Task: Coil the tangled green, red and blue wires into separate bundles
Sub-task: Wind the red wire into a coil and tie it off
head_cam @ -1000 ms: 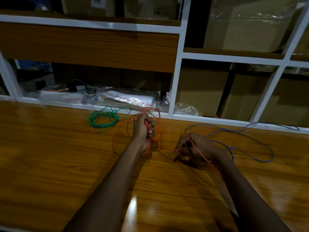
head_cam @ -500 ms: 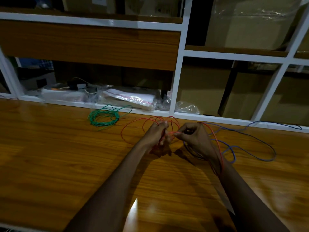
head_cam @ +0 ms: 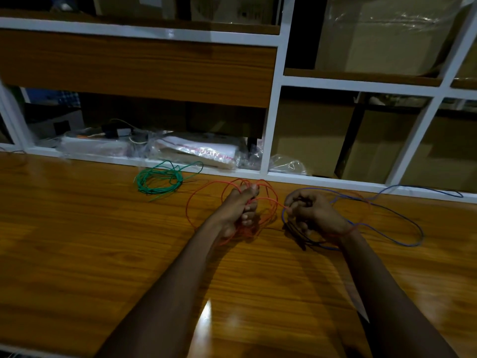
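Note:
A green wire [head_cam: 158, 181] lies coiled in a bundle on the wooden table [head_cam: 77, 241], near the shelf edge. My left hand [head_cam: 238, 210] grips several loops of red wire [head_cam: 192, 202] at the table's middle. A strand of the red wire runs right to my right hand [head_cam: 313, 211], which pinches it; the strand continues over my right wrist. The blue wire [head_cam: 402, 220] sprawls loose on the table to the right, passing under my right hand.
A white-framed shelf unit [head_cam: 273, 99] stands along the table's far edge. Its low bay holds plastic bags [head_cam: 196, 151] and small items. Cardboard boxes [head_cam: 309, 135] fill the bays at right.
My hands came together at the middle half a second ago, and now my right hand has drawn away to the right along the red strand. More red loops sit in my left hand.

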